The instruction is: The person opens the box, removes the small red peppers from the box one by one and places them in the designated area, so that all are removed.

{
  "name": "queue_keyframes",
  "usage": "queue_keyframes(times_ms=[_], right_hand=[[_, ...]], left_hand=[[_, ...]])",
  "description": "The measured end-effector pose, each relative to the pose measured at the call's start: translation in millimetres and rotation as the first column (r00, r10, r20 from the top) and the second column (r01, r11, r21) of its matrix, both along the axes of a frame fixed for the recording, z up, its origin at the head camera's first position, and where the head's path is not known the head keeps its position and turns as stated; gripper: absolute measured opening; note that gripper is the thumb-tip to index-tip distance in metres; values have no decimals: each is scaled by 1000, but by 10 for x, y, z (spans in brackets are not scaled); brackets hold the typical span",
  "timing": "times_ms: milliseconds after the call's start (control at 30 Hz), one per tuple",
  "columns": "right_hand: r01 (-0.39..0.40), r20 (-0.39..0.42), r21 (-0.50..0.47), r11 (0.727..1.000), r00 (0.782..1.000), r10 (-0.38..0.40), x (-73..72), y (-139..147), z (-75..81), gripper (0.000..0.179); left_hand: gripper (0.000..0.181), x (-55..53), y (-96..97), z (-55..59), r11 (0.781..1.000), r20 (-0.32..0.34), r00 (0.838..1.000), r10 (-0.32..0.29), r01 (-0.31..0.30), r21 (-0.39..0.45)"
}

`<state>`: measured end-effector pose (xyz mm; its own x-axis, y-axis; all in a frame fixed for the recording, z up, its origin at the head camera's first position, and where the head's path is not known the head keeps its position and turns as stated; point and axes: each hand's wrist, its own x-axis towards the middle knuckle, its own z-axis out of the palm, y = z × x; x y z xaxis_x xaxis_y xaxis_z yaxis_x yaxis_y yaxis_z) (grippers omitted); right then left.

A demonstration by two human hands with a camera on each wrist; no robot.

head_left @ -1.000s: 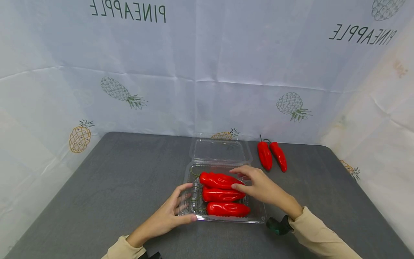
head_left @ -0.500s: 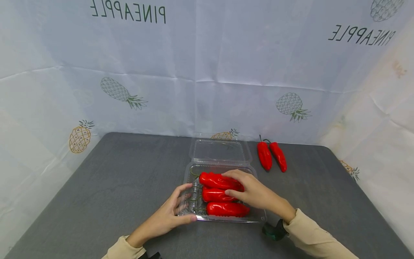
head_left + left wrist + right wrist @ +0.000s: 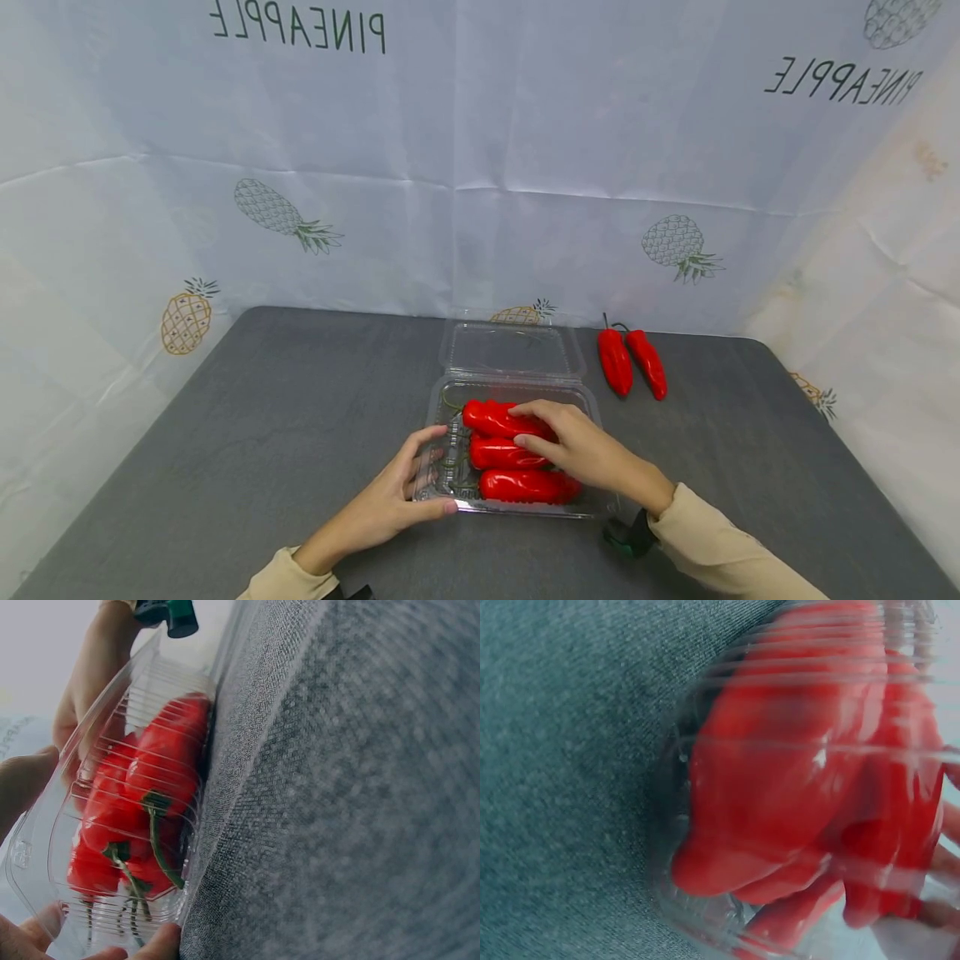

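A clear plastic clamshell container [image 3: 592, 492] lies with its lid folded back, filled with several shiny red chili peppers [image 3: 528, 486] with green stems to the left. More peppers show beneath the top ones in the left wrist view. My left hand [image 3: 386, 492] holds the container's near left corner, thumb at the front rim and fingers along the left side. From the right, my right hand [image 3: 588, 446] reaches over the container and grips the farthest top pepper [image 3: 487, 418], its thumb on the near side and its fingers over the top. That pepper's right tip is hidden by the hand.
The container's transparent lid [image 3: 513, 350] lies toward the back of the grey table [image 3: 315, 400]. Two more red chili peppers [image 3: 630, 362] rest near the back edge, right of the lid. A white curtain with pineapple prints [image 3: 450, 167] hangs behind.
My right hand has slid left along the peppers, and its thumb and fingers have drawn closer together around the farthest one. The left hand and container have stayed put.
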<state>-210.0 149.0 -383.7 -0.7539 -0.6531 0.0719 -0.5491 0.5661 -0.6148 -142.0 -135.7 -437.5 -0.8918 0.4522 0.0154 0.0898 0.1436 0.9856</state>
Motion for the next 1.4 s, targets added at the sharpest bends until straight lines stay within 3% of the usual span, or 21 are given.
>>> queue_keyframes(times_ms=[233, 633, 1067, 1400], right_hand=[[-8, -24, 0, 1000, 1000, 8, -37, -18, 9, 44], [-51, 56, 17, 999, 997, 50, -72, -50, -5, 45], [-83, 47, 37, 996, 996, 81, -47, -30, 26, 48], [-86, 86, 78, 993, 993, 79, -11, 4, 63, 45]], left_hand=[[85, -2, -4, -2, 1000, 5, 1000, -5, 5, 7], [85, -7, -10, -5, 1000, -2, 1000, -9, 9, 5], [85, -4, -8, 1, 1000, -5, 1000, -5, 5, -1], [85, -3, -7, 2, 1000, -7, 1000, -7, 7, 10]])
